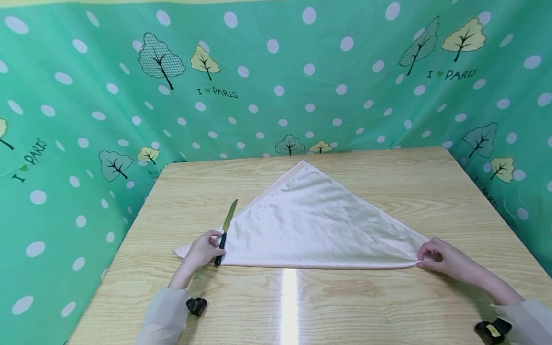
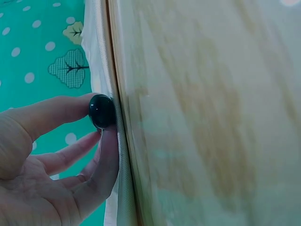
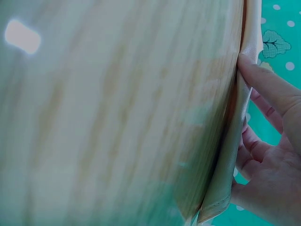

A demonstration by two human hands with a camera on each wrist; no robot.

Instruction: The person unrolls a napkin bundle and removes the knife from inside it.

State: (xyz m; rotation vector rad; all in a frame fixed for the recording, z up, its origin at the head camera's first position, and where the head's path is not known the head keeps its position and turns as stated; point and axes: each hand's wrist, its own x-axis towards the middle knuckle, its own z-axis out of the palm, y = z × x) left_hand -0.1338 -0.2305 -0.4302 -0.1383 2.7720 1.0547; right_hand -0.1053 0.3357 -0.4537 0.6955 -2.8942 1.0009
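A pale pink satiny cloth [image 1: 310, 225], folded into a triangle, lies on the table with its long straight edge towards me and its peak pointing away. On its left part is a knife [image 1: 220, 249] with a black handle, its blade slanting away from me. My left hand [image 1: 201, 250] pinches the handle between thumb and fingers; the left wrist view shows the rounded handle end [image 2: 102, 111] against the cloth's edge. At the right end of the long edge, my right hand [image 1: 444, 258] pinches the cloth. The right wrist view shows that thumb on the folded edge [image 3: 249, 77].
The wood-grain table [image 1: 366, 306] reflects a bright light strip [image 1: 290, 306] in front of the cloth. A green dotted curtain [image 1: 258, 86] printed with trees surrounds its back and sides. Black wrist devices sit at the left cuff [image 1: 196, 305] and right cuff [image 1: 492, 330].
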